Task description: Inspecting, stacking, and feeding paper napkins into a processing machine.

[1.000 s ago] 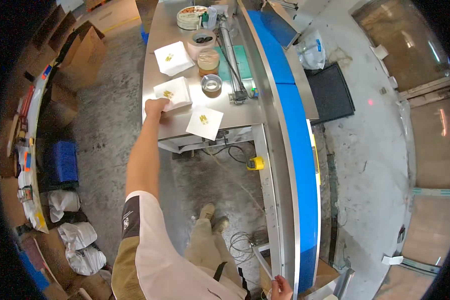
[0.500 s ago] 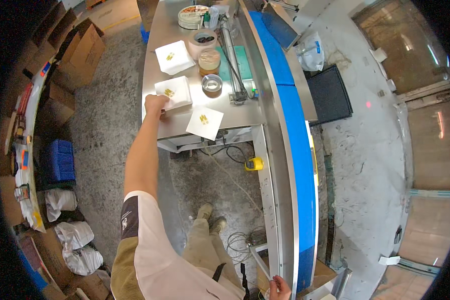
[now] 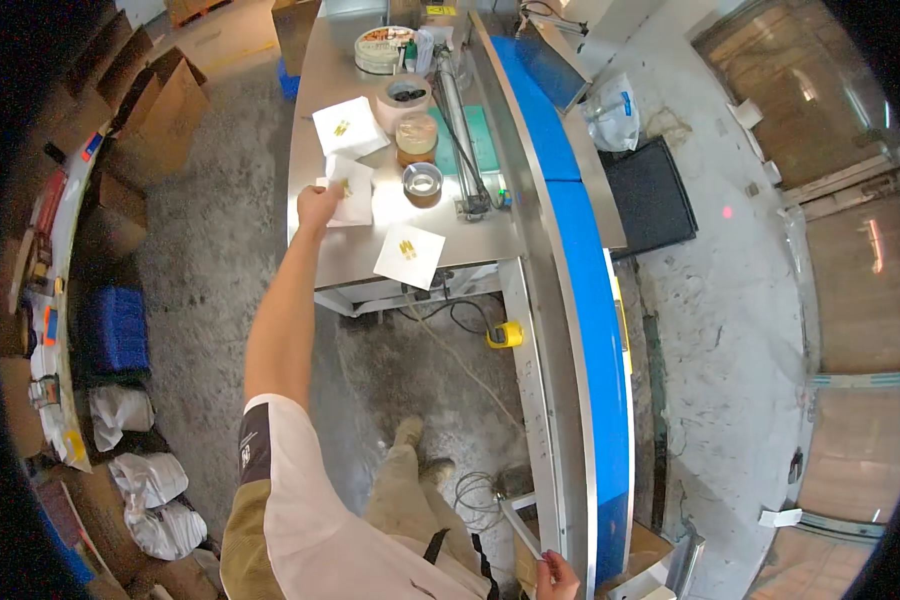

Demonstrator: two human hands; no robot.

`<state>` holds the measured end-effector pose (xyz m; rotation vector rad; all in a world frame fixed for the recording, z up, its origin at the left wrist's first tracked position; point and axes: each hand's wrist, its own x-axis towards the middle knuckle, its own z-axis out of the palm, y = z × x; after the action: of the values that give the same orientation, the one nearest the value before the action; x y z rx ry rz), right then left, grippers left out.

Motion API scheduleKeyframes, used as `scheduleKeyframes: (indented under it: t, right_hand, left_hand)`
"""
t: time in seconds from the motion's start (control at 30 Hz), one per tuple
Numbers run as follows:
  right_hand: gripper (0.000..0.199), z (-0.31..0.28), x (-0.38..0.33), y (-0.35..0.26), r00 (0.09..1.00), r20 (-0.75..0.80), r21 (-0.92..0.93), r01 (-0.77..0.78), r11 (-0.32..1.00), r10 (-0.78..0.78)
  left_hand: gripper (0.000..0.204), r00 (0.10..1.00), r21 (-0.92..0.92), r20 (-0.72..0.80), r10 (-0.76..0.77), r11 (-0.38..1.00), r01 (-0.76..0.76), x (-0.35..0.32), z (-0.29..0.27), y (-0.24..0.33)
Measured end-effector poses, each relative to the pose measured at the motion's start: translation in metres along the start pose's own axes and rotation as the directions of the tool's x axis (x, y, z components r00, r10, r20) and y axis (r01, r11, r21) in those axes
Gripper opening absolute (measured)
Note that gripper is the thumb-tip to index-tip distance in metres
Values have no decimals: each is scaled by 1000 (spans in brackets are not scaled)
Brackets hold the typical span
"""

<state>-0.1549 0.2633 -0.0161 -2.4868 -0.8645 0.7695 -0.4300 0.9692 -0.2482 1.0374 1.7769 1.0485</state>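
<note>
On the steel table (image 3: 315,80), my left hand (image 3: 317,207) grips the left edge of a stack of white square paper sheets with a gold print (image 3: 355,205). The top sheet looks bent and slightly smeared by motion. Beyond it lies another such white stack (image 3: 351,128). A single white square with the same gold print (image 3: 410,256) rests near the table's front edge. Low in the picture, my right hand (image 3: 557,577) has its fingers curled beside the end of a pale bar (image 3: 522,528); what they hold is too small to make out.
Tape rolls (image 3: 423,184), a round tub (image 3: 384,50) and a metal cylinder arm (image 3: 454,115) stand on the table. A blue conveyor belt (image 3: 580,270) runs along my right. Cardboard boxes (image 3: 166,108) and a blue crate (image 3: 120,328) are at the left. Cables hang beneath the table.
My left hand has shifted slightly with the stack it grips, and the stack has turned and its top has bent. My right hand stays about where it was.
</note>
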Motion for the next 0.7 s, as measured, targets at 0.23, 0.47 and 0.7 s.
scheduleKeyframes:
  t: [0.23,0.47,0.7]
  right_hand:
    - [32,2,2,-10,992,68,30,-108,994,106]
    - [56,-15,61,-15,1000,-7,841,8,541,-3]
    - [71,-47,4,56,996,6,998,0,-62,89]
  left_hand:
    - [28,878,-83,255,405,914,-397,-141,-23,75]
    - [60,316,-83,948,-36,931,355,-425,4,120]
    - [58,-99,98,993,-68,935,340,-650,24,91]
